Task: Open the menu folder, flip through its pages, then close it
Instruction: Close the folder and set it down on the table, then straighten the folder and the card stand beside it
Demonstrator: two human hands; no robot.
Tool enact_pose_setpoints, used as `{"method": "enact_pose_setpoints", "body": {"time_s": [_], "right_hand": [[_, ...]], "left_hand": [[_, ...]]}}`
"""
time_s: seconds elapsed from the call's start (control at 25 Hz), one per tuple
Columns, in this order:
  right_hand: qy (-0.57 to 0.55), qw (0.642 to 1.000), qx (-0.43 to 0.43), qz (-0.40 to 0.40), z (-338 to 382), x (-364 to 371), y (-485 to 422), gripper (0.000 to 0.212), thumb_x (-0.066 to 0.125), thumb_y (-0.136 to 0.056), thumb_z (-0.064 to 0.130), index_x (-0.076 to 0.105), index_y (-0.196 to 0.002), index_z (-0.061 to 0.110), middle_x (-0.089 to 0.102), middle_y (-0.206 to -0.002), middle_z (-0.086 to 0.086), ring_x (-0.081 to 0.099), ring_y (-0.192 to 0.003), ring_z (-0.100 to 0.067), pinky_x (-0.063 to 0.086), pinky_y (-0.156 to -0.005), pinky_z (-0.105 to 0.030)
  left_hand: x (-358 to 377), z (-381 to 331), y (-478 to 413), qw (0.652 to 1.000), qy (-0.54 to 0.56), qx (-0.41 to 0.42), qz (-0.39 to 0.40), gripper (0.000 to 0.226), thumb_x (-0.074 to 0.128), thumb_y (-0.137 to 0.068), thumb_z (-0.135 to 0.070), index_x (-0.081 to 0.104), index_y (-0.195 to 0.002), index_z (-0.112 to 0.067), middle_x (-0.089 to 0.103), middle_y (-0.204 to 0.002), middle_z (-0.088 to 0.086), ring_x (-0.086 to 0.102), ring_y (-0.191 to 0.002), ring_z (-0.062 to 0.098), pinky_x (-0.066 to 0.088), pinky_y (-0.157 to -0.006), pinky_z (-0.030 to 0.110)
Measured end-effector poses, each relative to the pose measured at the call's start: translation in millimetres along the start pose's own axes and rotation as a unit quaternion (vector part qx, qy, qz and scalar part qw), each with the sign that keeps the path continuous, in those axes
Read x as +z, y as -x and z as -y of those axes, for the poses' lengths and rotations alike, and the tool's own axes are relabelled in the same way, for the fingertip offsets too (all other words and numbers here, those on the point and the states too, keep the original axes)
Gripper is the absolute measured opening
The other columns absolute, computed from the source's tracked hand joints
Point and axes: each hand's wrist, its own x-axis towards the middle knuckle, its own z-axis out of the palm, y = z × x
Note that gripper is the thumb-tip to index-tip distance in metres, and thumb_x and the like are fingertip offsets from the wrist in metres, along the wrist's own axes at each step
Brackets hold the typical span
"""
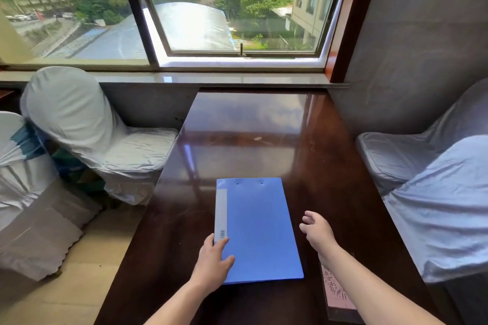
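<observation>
Two bare hands are working at the near edge of the dark table [264, 124]; the left hand [212, 262] is lying at seven o'clock on the blue menu folder [257, 229], thumb over the cover and fingers [211, 241] curling round the spine edge beside the white label strip [221, 212], pinning rather than lifting; that grip, I would say, is holding the folder steady for the cover to swing. The right hand [315, 229] is hovering at three o'clock, just beside the folder's free edge and apart from it, fingers loosely spread and holding nothing; it looks poised to catch that edge. A pink printed card [335, 290] is lying at five o'clock, under the right forearm. The folder is lying closed and flat, lengthways toward twelve o'clock, between the hands, so opening is not yet begun. Farther out, white-covered chairs are standing at nine o'clock [87, 124] and three o'clock [422, 161]; at twelve o'clock the window [237, 16] is showing trees and rooftops.
</observation>
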Motion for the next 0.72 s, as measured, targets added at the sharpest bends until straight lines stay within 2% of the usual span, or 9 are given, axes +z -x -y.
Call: {"method": "enact_pose_setpoints", "body": {"time_s": [0.08, 0.16, 0.28, 0.36, 0.48, 0.72], "right_hand": [[0.042, 0.998, -0.032, -0.038, -11, -20, 11, 0.044, 0.056, -0.093, 0.003, 0.054, -0.137, 0.011, 0.061, -0.135, -0.009, 0.058, -0.119, -0.023, 0.047, -0.103, -0.04], [0.147, 0.984, -0.074, -0.07, -30, -44, 24, 0.038, 0.06, -0.093, 0.008, 0.06, -0.13, 0.017, 0.065, -0.13, -0.004, 0.06, -0.114, -0.02, 0.049, -0.095, -0.035], [0.318, 0.937, -0.117, -0.082, -64, -75, 39, 0.035, 0.063, -0.091, 0.012, 0.065, -0.125, 0.02, 0.065, -0.128, 0.001, 0.06, -0.115, -0.02, 0.05, -0.088, -0.032], [0.39, 0.909, -0.127, -0.071, -79, -83, 45, 0.033, 0.063, -0.091, 0.017, 0.064, -0.124, 0.021, 0.064, -0.128, 0.004, 0.058, -0.114, -0.019, 0.05, -0.088, -0.032], [0.452, 0.878, -0.15, -0.05, -93, -84, 51, 0.033, 0.061, -0.093, 0.028, 0.062, -0.126, 0.025, 0.06, -0.128, 0.008, 0.054, -0.113, -0.015, 0.05, -0.089, -0.03], [0.492, 0.859, -0.138, -0.037, -105, -83, 53, 0.038, 0.065, -0.089, 0.037, 0.06, -0.126, 0.028, 0.054, -0.127, 0.008, 0.051, -0.114, -0.013, 0.053, -0.088, -0.03]], "left_hand": [[1, 4, -2, 0.998, -0.057, 0.034, -0.009, 0.056, 0.061, -0.092, -0.03, 0.044, -0.145, -0.024, 0.025, -0.16, 0.004, 0.024, -0.146, 0.021, 0.032, -0.115, 0.035], [1, 3, -4, 0.99, -0.121, 0.069, -0.017, 0.054, 0.061, -0.093, -0.033, 0.045, -0.144, -0.03, 0.026, -0.159, 0.006, 0.023, -0.147, 0.021, 0.033, -0.115, 0.036], [7, -8, -9, 0.973, -0.199, 0.115, -0.013, 0.054, 0.059, -0.093, -0.038, 0.043, -0.144, -0.035, 0.028, -0.159, 0.01, 0.031, -0.144, 0.024, 0.031, -0.117, 0.036], [14, -16, -15, 0.962, -0.243, 0.123, 0.015, 0.059, 0.056, -0.094, -0.044, 0.034, -0.148, -0.038, 0.019, -0.163, 0.014, 0.018, -0.15, 0.031, 0.021, -0.122, 0.04], [25, -19, -20, 0.947, -0.295, 0.112, 0.061, 0.067, 0.053, -0.091, -0.056, 0.022, -0.15, -0.045, 0.009, -0.165, 0.018, 0.005, -0.152, 0.038, 0.015, -0.123, 0.045], [35, -22, -17, 0.927, -0.354, 0.094, 0.082, 0.072, 0.054, -0.086, -0.064, 0.02, -0.148, -0.051, 0.001, -0.165, 0.021, -0.002, -0.15, 0.045, 0.009, -0.123, 0.051]]}}
